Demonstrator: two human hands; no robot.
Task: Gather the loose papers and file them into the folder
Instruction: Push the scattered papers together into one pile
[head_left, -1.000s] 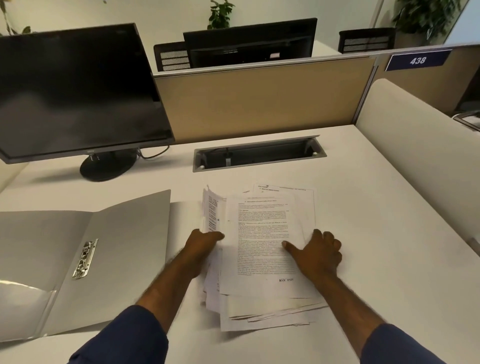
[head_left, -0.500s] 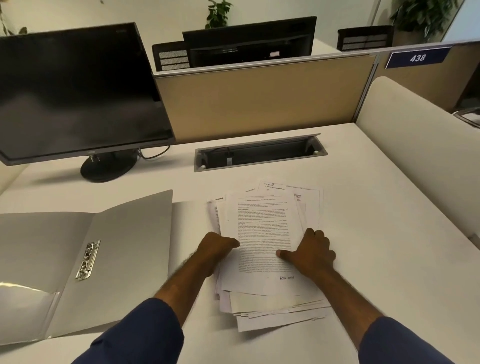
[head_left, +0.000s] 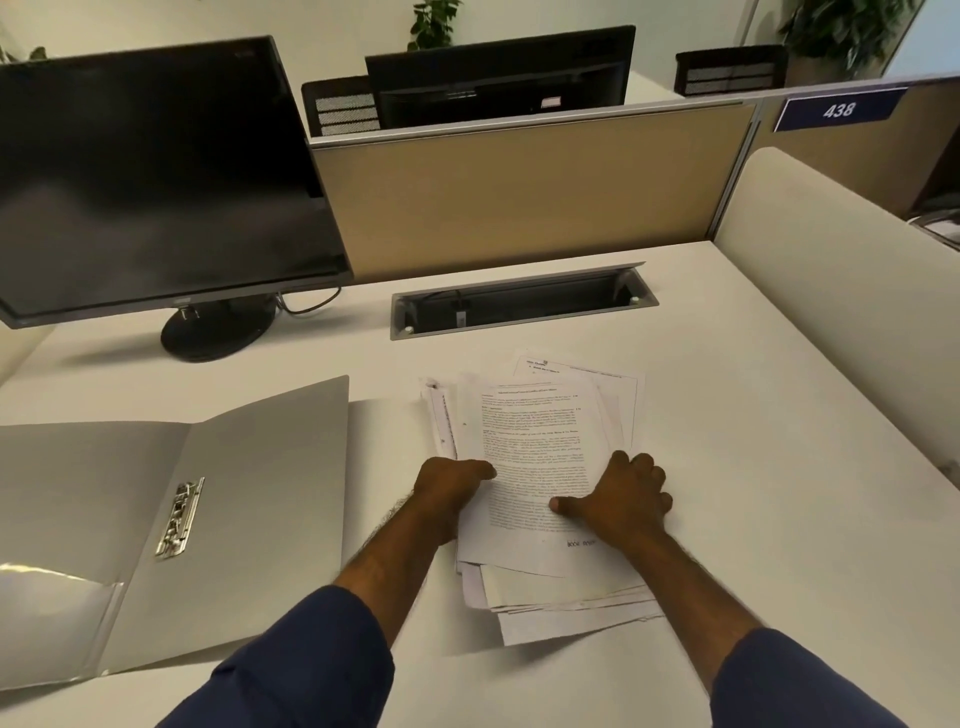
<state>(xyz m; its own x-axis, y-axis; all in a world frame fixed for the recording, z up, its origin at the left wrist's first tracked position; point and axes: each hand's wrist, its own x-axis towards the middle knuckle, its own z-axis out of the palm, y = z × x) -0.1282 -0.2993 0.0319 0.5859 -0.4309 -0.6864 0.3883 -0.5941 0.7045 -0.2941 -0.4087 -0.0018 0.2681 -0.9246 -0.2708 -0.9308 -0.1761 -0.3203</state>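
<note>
An uneven stack of printed white papers (head_left: 530, 431) lies on the desk in front of me, its edges fanned out at the top and bottom. My left hand (head_left: 449, 491) grips the stack's left edge, thumb on top of the sheets. On the right edge, my right hand (head_left: 621, 499) clasps the stack with its thumb pressed on the top page. A grey folder (head_left: 249, 493) lies open to the left, and a metal clip fastener (head_left: 180, 517) sits along its fold.
A black monitor (head_left: 150, 176) stands at the back left on a round base. A cable tray slot (head_left: 522, 301) is set into the white desk (head_left: 753, 467) behind the papers. A tan partition and a cream side panel (head_left: 841, 291) bound the desk.
Both hands have squeezed inward on the stack's sides, and the sheets sit closer together than a second ago. The raised left-hand sheets have dropped flat.
</note>
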